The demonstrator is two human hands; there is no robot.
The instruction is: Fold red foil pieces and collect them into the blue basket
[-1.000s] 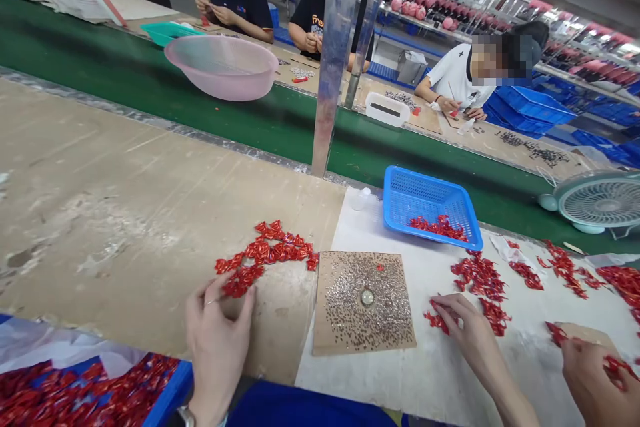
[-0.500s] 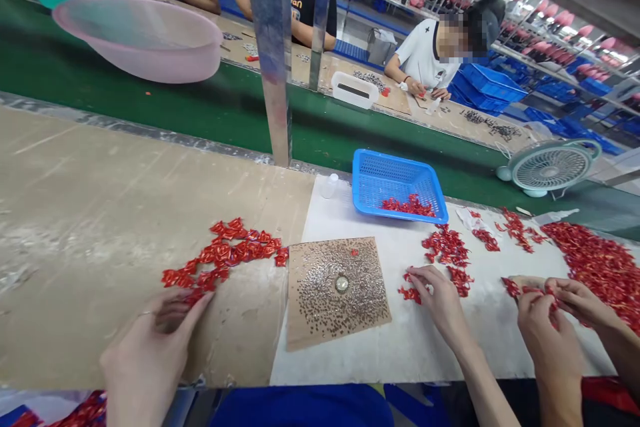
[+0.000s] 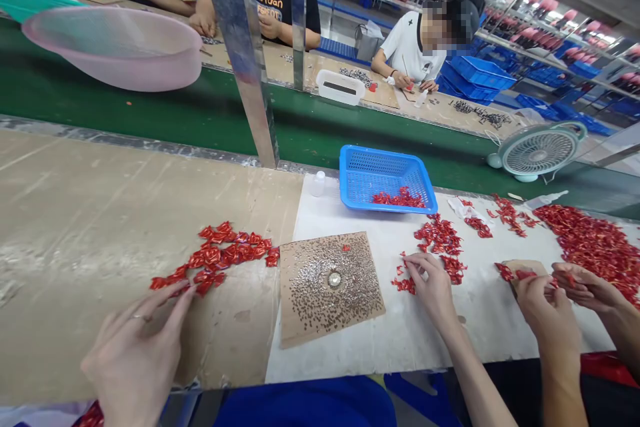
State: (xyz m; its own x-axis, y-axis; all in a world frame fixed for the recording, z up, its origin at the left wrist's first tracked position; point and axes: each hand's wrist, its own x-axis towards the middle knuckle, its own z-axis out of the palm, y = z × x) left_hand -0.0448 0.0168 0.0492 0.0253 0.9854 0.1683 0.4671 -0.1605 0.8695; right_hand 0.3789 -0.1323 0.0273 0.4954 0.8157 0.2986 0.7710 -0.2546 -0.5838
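Observation:
My left hand (image 3: 135,350) lies low on the brown board with its fingers stretched out, and the tips touch the near end of a strip of small red bows (image 3: 220,255). My right hand (image 3: 431,283) rests palm down on the white sheet, fingers spread over a few loose red bows (image 3: 404,284) beside a second red heap (image 3: 440,240). Nothing is gripped in either hand. Between my hands lies a square brown card (image 3: 327,287) strewn with tiny silvery beads and a small round dish at its middle.
A blue mesh basket (image 3: 385,177) with some red bows stands behind the card, a small white bottle (image 3: 318,183) to its left. A co-worker's two hands (image 3: 550,307) handle red bows at right beside a big red pile (image 3: 595,243). Steel post (image 3: 245,60), pink basin (image 3: 120,47), fan (image 3: 540,150), green belt behind.
The view has swung right and down. My left hand has slid back from the red strip toward me. My right hand stays over the loose bows. The co-worker's hands have come into view.

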